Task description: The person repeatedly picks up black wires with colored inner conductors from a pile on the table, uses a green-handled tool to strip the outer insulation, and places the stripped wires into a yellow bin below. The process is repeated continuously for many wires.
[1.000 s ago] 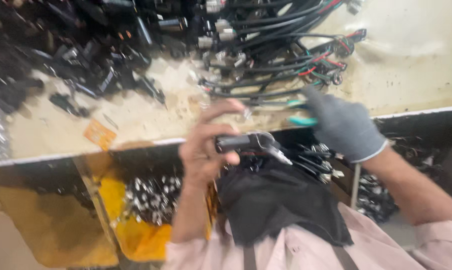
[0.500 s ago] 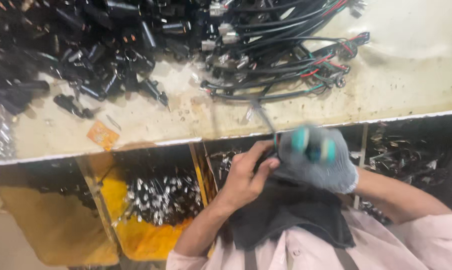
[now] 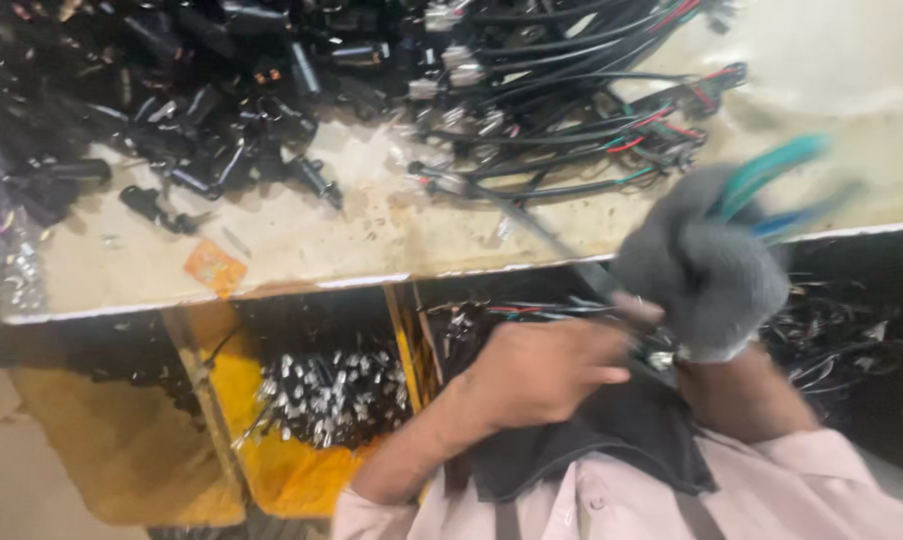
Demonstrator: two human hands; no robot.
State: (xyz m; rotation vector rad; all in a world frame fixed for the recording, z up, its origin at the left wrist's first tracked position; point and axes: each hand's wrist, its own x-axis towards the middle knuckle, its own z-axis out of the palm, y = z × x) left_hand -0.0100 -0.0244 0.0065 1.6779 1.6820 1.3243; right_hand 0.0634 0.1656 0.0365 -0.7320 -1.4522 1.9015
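Observation:
My right hand (image 3: 699, 268), in a grey knit glove, is closed around the teal handles of a hand tool (image 3: 771, 175), blurred by motion, just below the bench edge. My bare left hand (image 3: 541, 368) sits next to it, fingers pinched on the end of a black cable (image 3: 546, 232) that runs up onto the bench. The tool's jaws and the cable end are hidden between the two hands. A dark cloth (image 3: 611, 440) lies over my lap under both hands.
A worn bench top (image 3: 301, 235) carries a heap of black connectors (image 3: 151, 90) at the left and bundled wire harnesses (image 3: 571, 90) at the middle. An orange tag (image 3: 214, 268) lies near the edge. Below, a yellow bin (image 3: 221, 420) holds several small metal terminals (image 3: 321, 395).
Both hands dropped from bench level to below its edge and drew closer together. The gloved hand shifted right with the teal tool, and the left hand moved from a black part to the cable.

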